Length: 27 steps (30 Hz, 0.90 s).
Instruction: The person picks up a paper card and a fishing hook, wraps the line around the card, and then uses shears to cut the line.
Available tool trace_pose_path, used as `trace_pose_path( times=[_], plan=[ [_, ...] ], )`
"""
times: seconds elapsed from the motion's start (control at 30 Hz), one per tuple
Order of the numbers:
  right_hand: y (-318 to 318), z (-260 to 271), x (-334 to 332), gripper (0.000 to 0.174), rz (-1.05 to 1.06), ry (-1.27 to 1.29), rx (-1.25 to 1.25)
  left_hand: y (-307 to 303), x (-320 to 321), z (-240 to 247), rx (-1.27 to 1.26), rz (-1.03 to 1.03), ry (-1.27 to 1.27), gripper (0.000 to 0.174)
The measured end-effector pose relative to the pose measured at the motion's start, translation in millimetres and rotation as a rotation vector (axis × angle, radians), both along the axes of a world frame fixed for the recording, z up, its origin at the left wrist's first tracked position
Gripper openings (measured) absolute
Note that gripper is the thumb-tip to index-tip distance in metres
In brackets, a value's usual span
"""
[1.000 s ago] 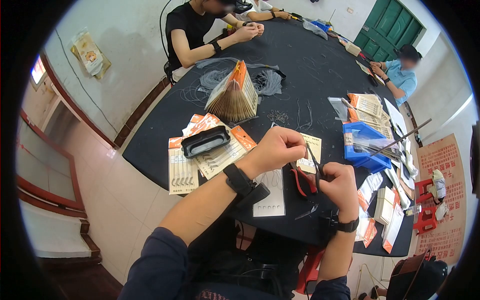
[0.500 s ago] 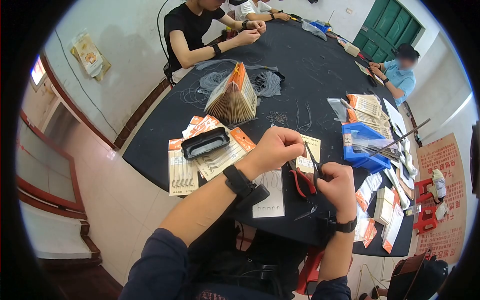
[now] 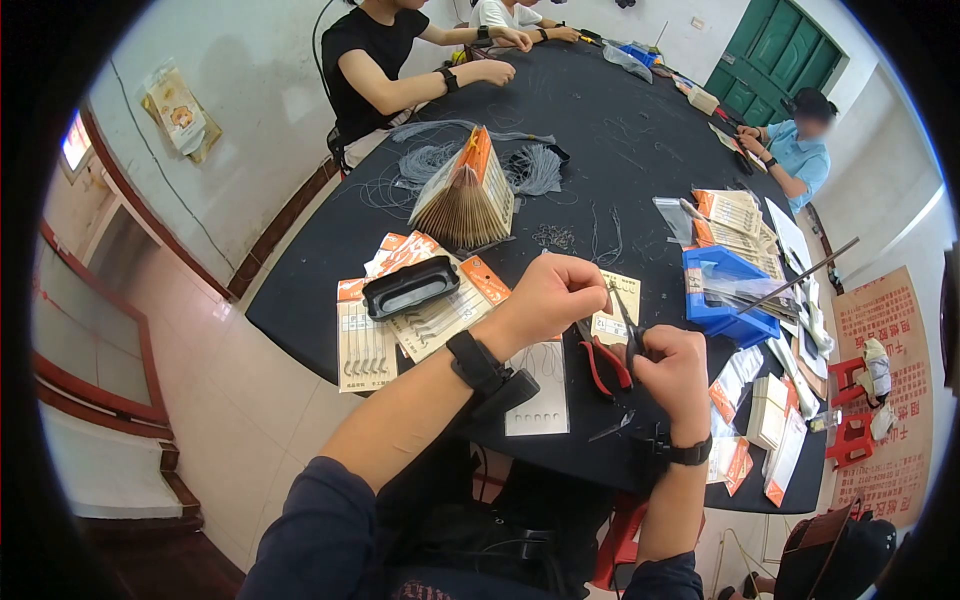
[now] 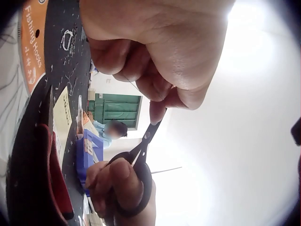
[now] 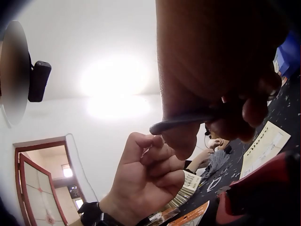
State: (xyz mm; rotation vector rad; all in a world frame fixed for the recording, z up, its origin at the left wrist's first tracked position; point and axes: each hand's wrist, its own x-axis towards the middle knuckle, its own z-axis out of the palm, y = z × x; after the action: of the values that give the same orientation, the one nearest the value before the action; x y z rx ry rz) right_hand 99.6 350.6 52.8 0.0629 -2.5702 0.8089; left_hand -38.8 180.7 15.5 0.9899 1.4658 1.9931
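Head view, reading from the left: lying on the black desk (image 3: 600, 130), printed cards of fishing hooks (image 3: 362, 345) partly under a black tray (image 3: 410, 283), looking already packed. Pinching a thin line (image 4: 130, 84) in the left hand (image 3: 548, 295), thumb and curled fingers clamped on it, raised above a white card (image 3: 540, 395) near the desk's front edge. Coming in from the right, scissors (image 3: 627, 322) pointing up at the left fingertips, blade tips just beside the pinch. Gripping the scissors' loops with the right hand (image 3: 680, 372), fingers curled through and around them. Resting on the desk between and below the two hands, red-handled pliers (image 3: 603, 362), touched by neither. Standing further right, a blue bin (image 3: 722, 290) among more stacks of cards. Judging the trimming of the line as under way rather than finished: blades looking nearly together in the left wrist view, yet leaving the cut itself impossible to confirm. Judging plenty as waiting beyond this piece too, going by the loose hooks (image 3: 553, 236) lying mid-desk.
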Motion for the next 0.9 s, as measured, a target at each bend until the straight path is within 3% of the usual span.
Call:
trace_pose_path(
  times=[0.13, 0.23, 0.27, 0.47, 0.67, 0.73, 0.8, 0.9],
  plan=[
    [28, -20, 0, 0.041, -0.201, 0.092, -0.263, 3, 0, -2, 0.044, 0.043, 0.025, 0.014],
    [25, -9, -1, 0.043, -0.368, 0.009, -0.391, 1, -2, -3, 0.008, 0.037, 0.03, 0.014],
    [29, -11, -1, 0.044, -0.412, 0.013, -0.281, 1, -2, -3, -0.032, 0.021, 0.032, 0.014],
    [21, -5, -2, 0.04, -0.464, -0.149, -0.412, 1, -2, -3, -0.012, -0.017, -0.005, 0.014],
    [13, -10, -2, 0.027, -0.179, -0.225, -0.582, -1, -1, 0, -0.022, -0.039, -0.017, 0.014],
    [16, -22, 1, 0.028, -0.146, -0.138, -0.44, -2, -2, 0, -0.014, -0.036, 0.002, 0.013],
    [9, -15, 5, 0.028, -0.16, -0.199, -0.538, -2, 0, 2, -0.003, -0.032, 0.016, 0.013],
    [2, -3, -1, 0.031, -0.088, 0.052, -0.411, -2, 3, 5, 0.007, -0.013, 0.045, 0.013]
  ],
)
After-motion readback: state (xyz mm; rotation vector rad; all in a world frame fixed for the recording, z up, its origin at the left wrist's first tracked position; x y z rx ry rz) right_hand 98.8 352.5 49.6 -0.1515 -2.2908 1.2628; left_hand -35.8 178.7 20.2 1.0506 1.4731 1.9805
